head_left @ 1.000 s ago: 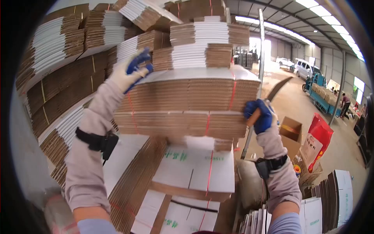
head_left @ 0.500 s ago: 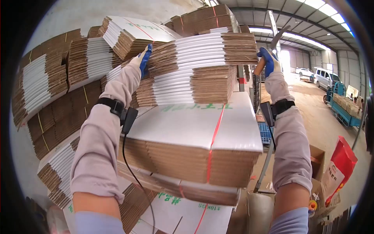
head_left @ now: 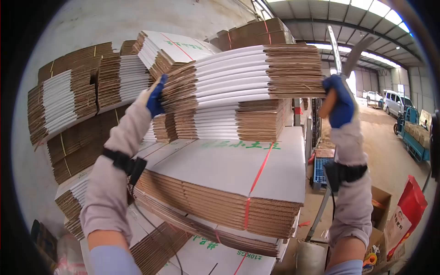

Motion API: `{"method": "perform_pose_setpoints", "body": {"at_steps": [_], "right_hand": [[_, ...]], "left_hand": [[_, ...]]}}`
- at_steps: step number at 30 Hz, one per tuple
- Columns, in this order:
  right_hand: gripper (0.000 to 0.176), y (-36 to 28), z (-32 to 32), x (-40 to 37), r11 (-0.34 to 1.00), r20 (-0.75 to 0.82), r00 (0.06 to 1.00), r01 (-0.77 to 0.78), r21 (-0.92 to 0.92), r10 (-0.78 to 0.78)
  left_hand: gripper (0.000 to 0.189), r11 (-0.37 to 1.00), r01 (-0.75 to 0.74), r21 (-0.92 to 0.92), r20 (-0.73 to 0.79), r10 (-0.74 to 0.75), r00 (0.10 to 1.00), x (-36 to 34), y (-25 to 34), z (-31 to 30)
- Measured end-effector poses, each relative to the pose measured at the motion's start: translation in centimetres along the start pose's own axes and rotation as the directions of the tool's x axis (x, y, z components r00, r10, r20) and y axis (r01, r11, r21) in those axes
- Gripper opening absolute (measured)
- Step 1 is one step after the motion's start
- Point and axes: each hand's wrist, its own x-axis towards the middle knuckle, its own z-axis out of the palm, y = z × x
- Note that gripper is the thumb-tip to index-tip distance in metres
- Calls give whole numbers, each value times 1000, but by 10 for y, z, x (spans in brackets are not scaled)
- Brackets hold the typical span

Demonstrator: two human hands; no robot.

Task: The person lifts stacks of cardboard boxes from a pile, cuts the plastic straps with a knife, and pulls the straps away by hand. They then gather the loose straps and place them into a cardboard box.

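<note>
My left hand (head_left: pixel 157 97), in a blue and white glove, grips the left end of a stack of flattened cardboard boxes (head_left: pixel 233 75), brown at both ends with white folds between. Beside the stack's right end, my right hand (head_left: pixel 343 103) is closed around the wooden handle of a knife (head_left: pixel 357 56). Its long, curved blade points up and away. Under the held stack sits another stack of flattened boxes (head_left: pixel 215 123). Closer to me lies a white-topped bundle (head_left: pixel 229 167) with green print, tied with red strapping. Both gloves hide part of the fingers.
More bundled boxes (head_left: pixel 59 103) are piled along the wall at left. On the right are a blue crate (head_left: pixel 321 172), a red and white bag (head_left: pixel 403 220), an open carton (head_left: pixel 381 206) and a metal pole (head_left: pixel 319 215). A blue three-wheeled cart (head_left: pixel 412 137) and a van (head_left: pixel 395 101) stand farther back.
The held stack has come nearer and looks larger, its ends wider apart. Both hands moved with it, the right one also lower in view. The camera view has shifted slightly.
</note>
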Motion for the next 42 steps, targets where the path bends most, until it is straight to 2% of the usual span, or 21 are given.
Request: {"method": "perform_pose_setpoints", "body": {"at_steps": [1, 3, 4, 6, 8, 9, 11, 12, 15, 17, 18, 19, 23, 27, 29, 30, 31, 32, 39, 41, 42], "right_hand": [[25, -26, 2, -1, 972, -42, 995, -85, 219, 96], [26, -65, -6, 1, 890, 16, 998, -61, 452, 60], [28, -90, -9, -1, 894, -58, 995, -45, 445, 79], [32, -135, -16, -6, 856, 116, 989, 19, 517, -92], [41, -182, -9, -20, 939, 1, 993, 107, 326, -114], [38, -206, -2, -28, 948, 73, 989, 97, 302, -125], [35, -253, 11, -42, 965, 216, 966, 89, 248, -145], [35, -279, 25, -57, 981, 209, 969, 98, 167, -132], [35, -346, 52, -99, 816, 22, 913, -374, 440, 406], [36, -375, 76, -144, 731, 23, 802, -556, 395, 597], [43, -352, 42, -169, 883, -25, 883, -467, 46, 468], [40, -389, 95, -178, 667, -46, 743, -569, 480, 667], [36, -381, 57, -225, 605, 17, 664, -692, 394, 748], [33, -419, 25, -237, 556, 76, 582, -802, 218, 810], [32, -443, 5, -243, 520, 113, 534, -844, 132, 838], [32, -454, -6, -245, 495, 139, 505, -863, 100, 852], [31, -458, -15, -251, 464, 166, 471, -882, 81, 867], [30, -458, -24, -257, 431, 195, 437, -899, 72, 878], [26, -396, -68, -365, 45, 300, 133, -958, 284, 945], [25, -414, -78, -423, 0, 241, 88, -939, 345, 966], [25, -447, -76, -441, 76, 174, 134, -949, 306, 976]], "left_hand": [[45, 999, -34, 5, -26, 34, 999, -23, 14, -5], [41, 971, -207, 123, -8, 210, 978, -73, 41, -27], [42, 953, -266, 147, -24, 273, 962, -106, 54, -30], [46, 936, -331, 121, -106, 344, 933, -154, 81, -46], [46, 908, -416, 52, -218, 417, 882, -184, 100, -80], [47, 885, -465, -22, -306, 437, 846, -205, 106, -83], [49, 860, -510, -14, -266, 488, 831, -275, 101, -68], [49, 870, -492, -26, -264, 468, 843, -292, 98, -90], [43, 925, -209, -317, 130, 260, 957, -325, 88, -163], [40, 921, -129, -368, 44, 156, 987, -376, 70, -164], [42, 894, -87, -439, 40, 116, 992, -384, 52, -177], [44, 866, -41, -498, 38, 69, 997, -384, 24, -192], [44, 734, 215, -644, 317, 1, 948, -400, -83, -216], [45, 886, 75, -458, 353, 104, 930, -481, -83, -172], [44, 462, 521, -718, 548, -87, 832, -519, -71, -157], [43, 394, 598, -698, 601, -132, 789, -531, -74, -154], [43, 389, 595, -704, 590, -147, 794, -536, -83, -154], [43, 819, 389, -422, 605, -65, 793, -535, -98, -158], [40, 713, 429, -555, 447, -179, 876, -564, -147, -124], [40, 707, 447, -547, 415, -234, 879, -608, -158, -132], [39, 704, 464, -537, 409, -264, 873, -629, -163, -136]]}}
